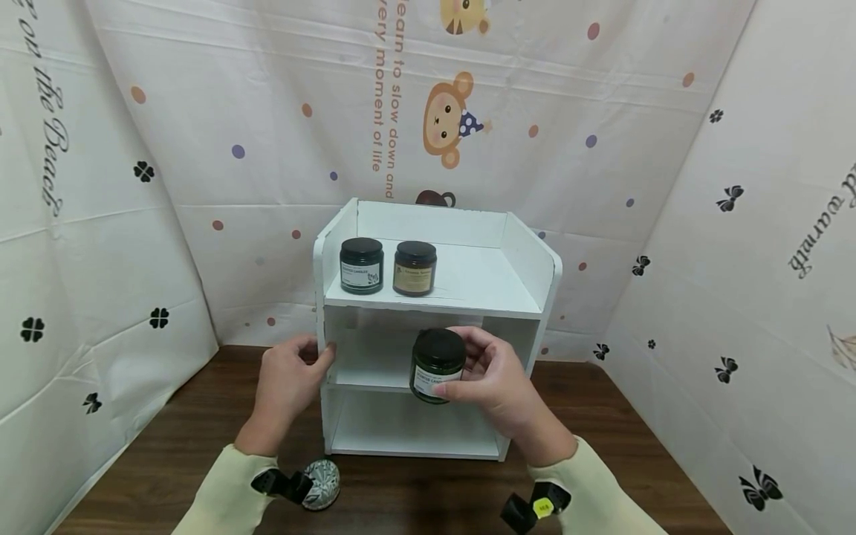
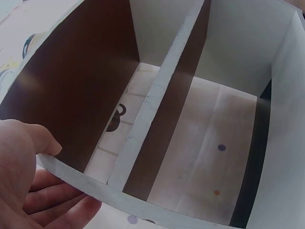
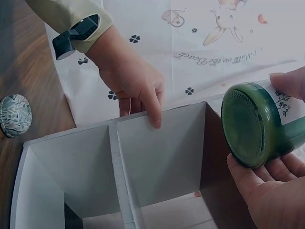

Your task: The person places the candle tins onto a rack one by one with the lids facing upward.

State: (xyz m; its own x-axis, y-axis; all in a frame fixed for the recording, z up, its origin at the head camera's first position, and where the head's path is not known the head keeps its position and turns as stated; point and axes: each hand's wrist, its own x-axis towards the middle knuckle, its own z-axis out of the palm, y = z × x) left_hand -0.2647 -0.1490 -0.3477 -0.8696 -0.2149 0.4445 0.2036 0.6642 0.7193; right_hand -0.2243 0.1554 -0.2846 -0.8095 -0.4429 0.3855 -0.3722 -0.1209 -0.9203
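Note:
My right hand (image 1: pixel 498 379) grips a green glass candle jar (image 1: pixel 438 365) with a black lid and white label, in front of the middle opening of a white shelf unit (image 1: pixel 428 305). The right wrist view shows the round base of this jar (image 3: pixel 248 125), with thumb and fingers around its side. My left hand (image 1: pixel 290 379) pinches the left side panel of the shelf between thumb and fingers, also seen in the left wrist view, where the thumb (image 2: pixel 45 138) lies on the panel's edge. On the top shelf stand a green candle jar (image 1: pixel 362 266) and an amber candle jar (image 1: pixel 414 268).
A small round patterned tin (image 1: pixel 322 484) lies on the brown wooden table (image 1: pixel 401 498) by my left wrist, left of the shelf's front. Printed white cloth (image 1: pixel 267 148) hangs behind the shelf and along both sides.

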